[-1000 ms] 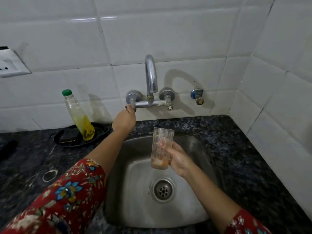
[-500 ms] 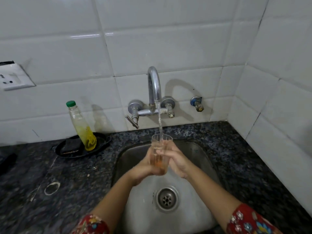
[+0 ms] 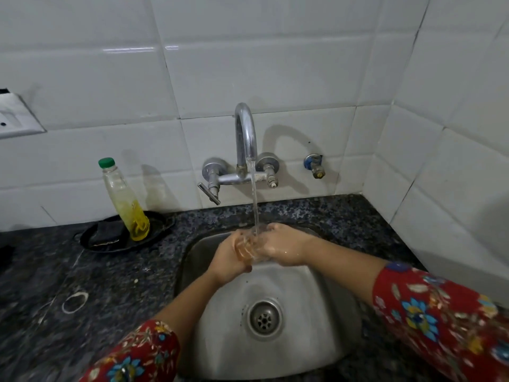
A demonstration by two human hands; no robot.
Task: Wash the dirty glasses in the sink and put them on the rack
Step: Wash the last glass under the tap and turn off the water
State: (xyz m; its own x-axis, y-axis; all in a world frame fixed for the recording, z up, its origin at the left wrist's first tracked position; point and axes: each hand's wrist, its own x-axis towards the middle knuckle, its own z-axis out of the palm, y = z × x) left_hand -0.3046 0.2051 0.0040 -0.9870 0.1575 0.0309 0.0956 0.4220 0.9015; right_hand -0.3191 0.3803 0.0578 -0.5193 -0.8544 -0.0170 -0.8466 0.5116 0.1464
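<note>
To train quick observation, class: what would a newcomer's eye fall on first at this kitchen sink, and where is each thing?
First, the stream of water falling from the curved tap onto a glass that the left hand and right hand grip together above the sink. Next, the bottle with a green cap and yellow liquid, standing in a dark dish on the counter at left.

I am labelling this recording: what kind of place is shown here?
Probably a home kitchen: a steel sink set in a dark speckled counter, a wall tap running into it, white tiles behind.
</note>
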